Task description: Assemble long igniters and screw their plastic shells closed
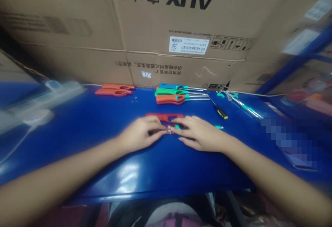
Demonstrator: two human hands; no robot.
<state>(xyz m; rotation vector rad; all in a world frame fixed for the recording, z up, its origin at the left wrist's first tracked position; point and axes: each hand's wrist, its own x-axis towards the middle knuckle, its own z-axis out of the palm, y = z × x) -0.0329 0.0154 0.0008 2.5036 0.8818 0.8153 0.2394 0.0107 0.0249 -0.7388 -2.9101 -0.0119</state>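
A red lighter casing half [169,132] lies open on the table between my hands, with a small pale metallic piece [169,129] in it. My left hand [140,133] has thumb and fingertips pinched together at this piece; whatever is between them is too small to name. From the other side, my right hand [202,133] curves its fingers over the lighter and holds it down, hiding most of it. The lighter's green-tipped end [219,127] shows beyond the right hand. Just behind, another red casing half [163,117] lies beside the right fingertips.
Several long-nosed lighters [169,99] in orange, green and blue lie at the back, with orange casings [114,90] to their left. A screwdriver [221,111] and metal tubes with green parts [246,107] lie right. A power strip [59,94] stands left; a cardboard box [145,23] walls the back.
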